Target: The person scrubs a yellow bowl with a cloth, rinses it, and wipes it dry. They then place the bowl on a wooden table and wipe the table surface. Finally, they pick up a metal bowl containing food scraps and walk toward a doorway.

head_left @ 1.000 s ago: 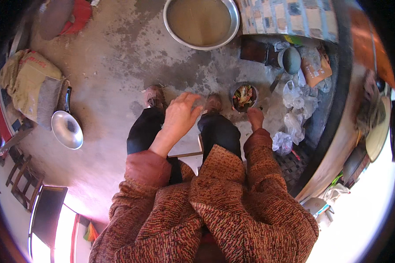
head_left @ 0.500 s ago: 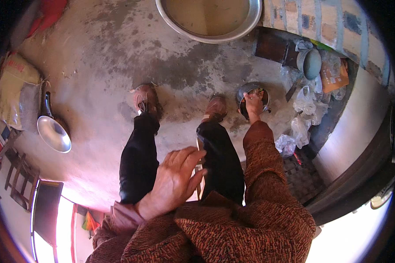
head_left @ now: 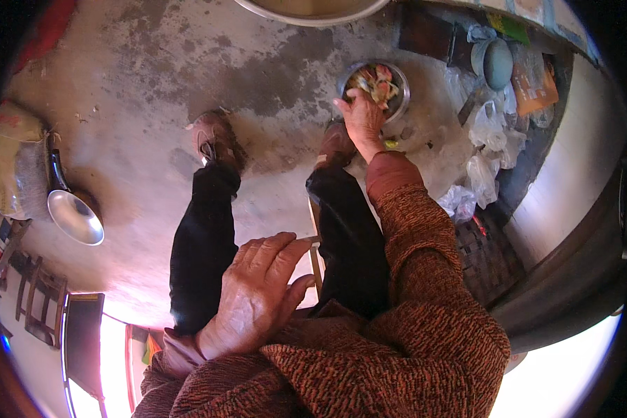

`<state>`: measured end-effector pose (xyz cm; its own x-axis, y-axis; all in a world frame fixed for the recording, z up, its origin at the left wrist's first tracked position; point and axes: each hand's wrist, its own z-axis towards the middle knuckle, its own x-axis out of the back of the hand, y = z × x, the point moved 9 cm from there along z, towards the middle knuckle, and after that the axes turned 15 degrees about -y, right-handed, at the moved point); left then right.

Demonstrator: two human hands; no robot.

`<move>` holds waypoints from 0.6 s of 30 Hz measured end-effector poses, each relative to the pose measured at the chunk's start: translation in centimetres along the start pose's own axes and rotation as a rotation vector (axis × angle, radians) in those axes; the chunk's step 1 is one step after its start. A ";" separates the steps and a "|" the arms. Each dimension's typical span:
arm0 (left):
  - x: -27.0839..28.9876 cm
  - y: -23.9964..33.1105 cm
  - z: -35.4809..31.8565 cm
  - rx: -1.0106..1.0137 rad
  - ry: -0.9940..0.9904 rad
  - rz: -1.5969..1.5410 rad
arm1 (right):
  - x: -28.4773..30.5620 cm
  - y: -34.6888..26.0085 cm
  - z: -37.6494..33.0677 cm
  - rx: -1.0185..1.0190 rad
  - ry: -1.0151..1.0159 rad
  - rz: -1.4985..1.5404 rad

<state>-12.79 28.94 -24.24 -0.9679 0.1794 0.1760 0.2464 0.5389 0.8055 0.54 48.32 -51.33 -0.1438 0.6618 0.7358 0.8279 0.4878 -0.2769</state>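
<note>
My right hand [head_left: 364, 122] reaches down beside my right shoe to a round metal bowl [head_left: 405, 96] on or just above the floor. Its fingers lie over the near rim, and the thumb sticks out to the left; part of the grip is hidden beneath the hand. Mixed food scraps [head_left: 378, 82], pale, orange and greenish, fill the bowl. Above my lap, my left hand [head_left: 258, 292] is open, back upward, with fingers stretched and thumb apart, holding nothing.
A big metal basin [head_left: 313, 19] of murky liquid sits ahead. Plastic bags [head_left: 486, 125] and a grey-blue pot [head_left: 496, 66] clutter the right side. At left are a wok [head_left: 76, 217] and a sack [head_left: 10, 160]. A small yellow-green bit [head_left: 391, 144] lies on the floor.
The bowl and my right hand have moved forward and slightly left, and the bowl's contents now show more. The whole view has shifted a little; my left hand remains above my lap.
</note>
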 end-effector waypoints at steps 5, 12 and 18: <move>-0.3 -0.1 -0.1 0.008 -0.014 0.001 | 3.0 8.4 -5.0 0.022 0.281 0.652; -1.4 -1.8 0.8 0.077 -0.096 0.015 | -10.2 30.6 -11.2 -0.512 -0.053 0.713; -2.5 -3.1 1.8 0.175 -0.159 0.036 | -10.6 27.7 -8.9 -0.283 0.066 0.202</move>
<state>-11.03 28.25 -28.20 -0.9418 0.3210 0.0998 0.2984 0.6616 0.6879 29.80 49.75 -61.25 0.0655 0.6861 0.7245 0.9550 0.1675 -0.2450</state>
